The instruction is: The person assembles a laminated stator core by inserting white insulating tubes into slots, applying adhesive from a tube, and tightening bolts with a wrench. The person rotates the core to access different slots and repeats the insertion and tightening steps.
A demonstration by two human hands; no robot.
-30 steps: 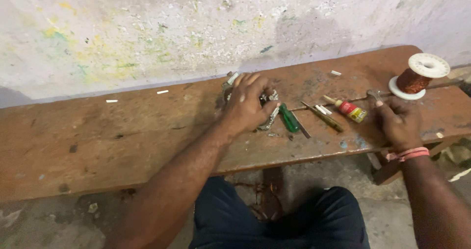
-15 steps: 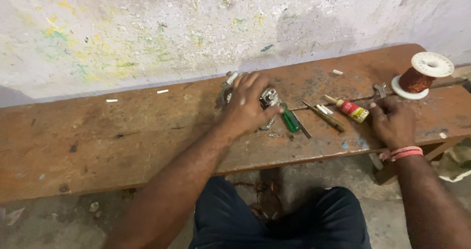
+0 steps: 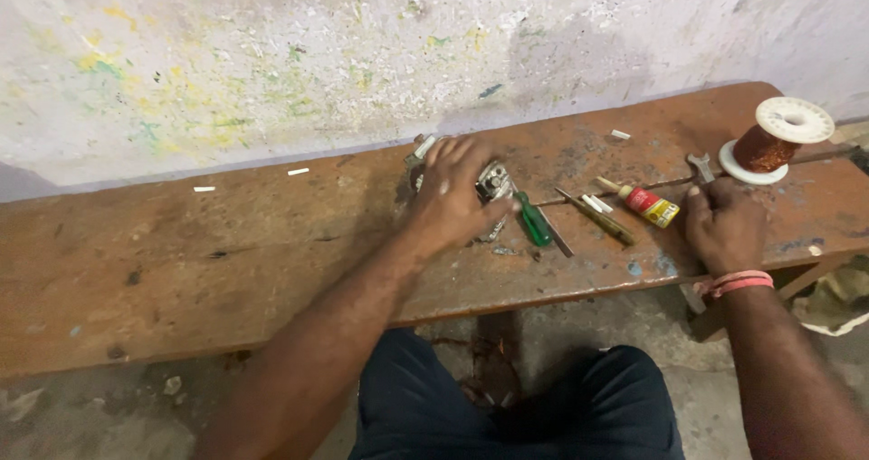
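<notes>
My left hand (image 3: 455, 197) rests on the worn wooden bench (image 3: 226, 243), fingers curled around a small silvery metal part (image 3: 495, 184) and other metal bits beneath the palm. My right hand (image 3: 721, 229), with a pink band at the wrist, lies fingers-down on the bench at the right, touching a small metal wrench (image 3: 701, 167). Between the hands lie a green-handled screwdriver (image 3: 534, 223), a dark thin tool (image 3: 593, 215) and a small glue bottle (image 3: 648, 204) with a red and yellow label.
A spool of copper wire (image 3: 777, 138) with white flanges stands at the bench's far right. A paint-flecked wall (image 3: 362, 52) rises right behind the bench. Small white scraps (image 3: 298, 171) lie on the wood. My dark-trousered knees (image 3: 516, 406) sit below the front edge.
My left hand has lifted slightly and gathered the metal part, which now shows between its fingers. My right hand has slid a little towards me along the bench.
</notes>
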